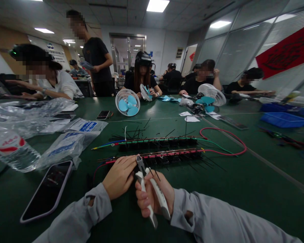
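Note:
My right hand (154, 192) is wrapped round the white handles of a pair of cutting pliers (155, 189), whose metal jaws point up at the nearer wire bundle. Against the left part of that bundle (172, 155), with its red wire and black cable ties, rests my left hand (120, 175), fingers together beside the jaws; what they grip, if anything, is hidden. Behind it lies a second bundle (162, 141) with green and blue wires and several tie tails sticking up. A red cable (243, 143) loops out to the right.
On the left lie a phone (47, 192), a water bottle (14, 150) and plastic bags (66, 145). Beyond the bundles are a fan (128, 103), another phone (103, 115) and papers (192, 118). Blue trays (285, 119) are at the right. Several people sit across the green table (243, 182).

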{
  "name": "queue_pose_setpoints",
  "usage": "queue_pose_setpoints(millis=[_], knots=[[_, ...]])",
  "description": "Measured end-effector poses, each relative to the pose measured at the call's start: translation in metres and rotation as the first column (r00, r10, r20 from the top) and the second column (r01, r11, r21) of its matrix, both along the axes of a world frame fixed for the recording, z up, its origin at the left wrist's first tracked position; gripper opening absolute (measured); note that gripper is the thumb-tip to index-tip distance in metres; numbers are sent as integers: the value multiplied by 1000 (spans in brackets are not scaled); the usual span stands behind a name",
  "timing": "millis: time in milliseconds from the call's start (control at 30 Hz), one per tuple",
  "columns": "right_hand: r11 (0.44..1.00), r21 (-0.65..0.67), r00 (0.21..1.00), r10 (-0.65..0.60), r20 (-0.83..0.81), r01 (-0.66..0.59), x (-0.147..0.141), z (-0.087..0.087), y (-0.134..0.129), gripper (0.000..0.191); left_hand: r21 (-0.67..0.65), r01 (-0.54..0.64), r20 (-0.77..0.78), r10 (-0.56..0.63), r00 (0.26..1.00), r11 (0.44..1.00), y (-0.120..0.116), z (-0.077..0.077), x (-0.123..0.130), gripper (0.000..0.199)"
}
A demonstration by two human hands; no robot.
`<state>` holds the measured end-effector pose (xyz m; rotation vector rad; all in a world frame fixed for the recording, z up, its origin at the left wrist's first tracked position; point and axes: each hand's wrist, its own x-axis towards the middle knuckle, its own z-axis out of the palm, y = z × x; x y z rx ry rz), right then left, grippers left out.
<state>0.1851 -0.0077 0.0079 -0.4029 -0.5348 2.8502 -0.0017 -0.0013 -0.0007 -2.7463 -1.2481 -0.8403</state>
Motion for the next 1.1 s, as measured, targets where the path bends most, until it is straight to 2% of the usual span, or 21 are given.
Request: queue_pose_setpoints(millis=[333,633,767,933,1100], knots=[[1000,-4,994,-25,102,25,-1,5,-1,26,-2,-4,0,4,1000,1000,0,1,0,53],[999,-12,997,-29,77,30,-1,3,-1,27,-2,-7,-11,7,1000,1000,1,0,0,52],[1000,8,1000,-5,30,5,0,-4,1,30,-19,-15,-24,15,1000,1000,1,-1,0,52],[993,104,997,-56,45,51,-3,-10,1,39,-29,-5,-29,4,1000,1000,1,0,-1,51],[995,85,999,-46,20,44,-2,-7,0,49,-47,22,-41,-24,999,999,2,2,-2,50]])
